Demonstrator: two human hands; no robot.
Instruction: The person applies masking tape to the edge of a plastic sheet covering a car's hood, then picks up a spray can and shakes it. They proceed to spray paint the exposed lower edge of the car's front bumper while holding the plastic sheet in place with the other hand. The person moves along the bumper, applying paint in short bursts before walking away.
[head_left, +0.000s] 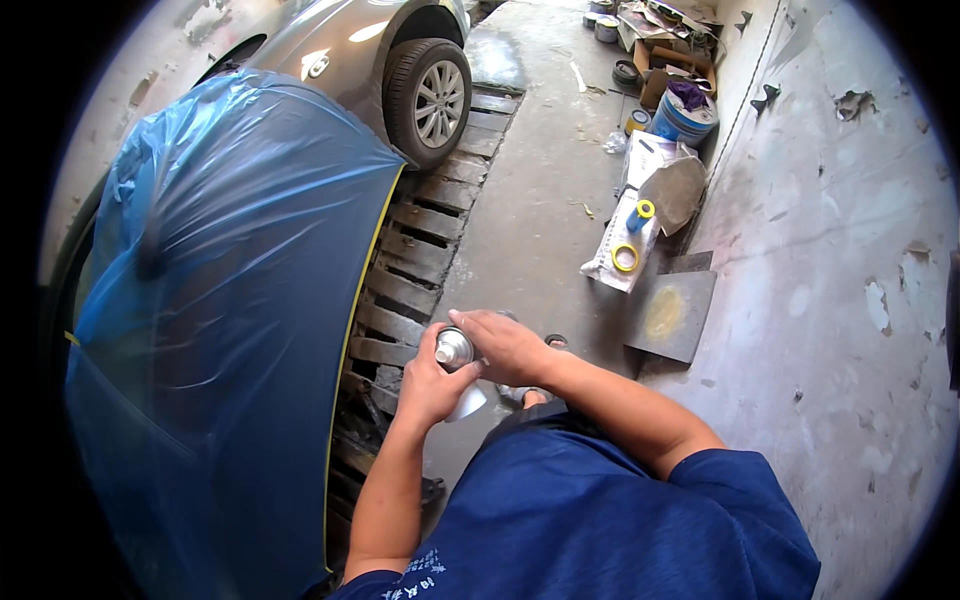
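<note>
A silver-topped spray can [453,347] with a pale nozzle is between my two hands in front of my waist. My left hand [428,388] curls round its near left side. My right hand [503,347] cups the far right side, its fingers lying along the can. The hands hide most of the can's body; a white piece [468,403] shows just below them, and I cannot tell whether it belongs to the can. To the left, blue plastic film [240,300] covers a car panel, with yellow tape [357,300] along its right edge.
A silver car's wheel [437,100] stands ahead, beside a slatted floor grate [405,255]. Along the right wall [830,260] are a long white box [612,250] carrying tape rolls [625,257], a blue bucket [684,118], and a flat grey board [675,315].
</note>
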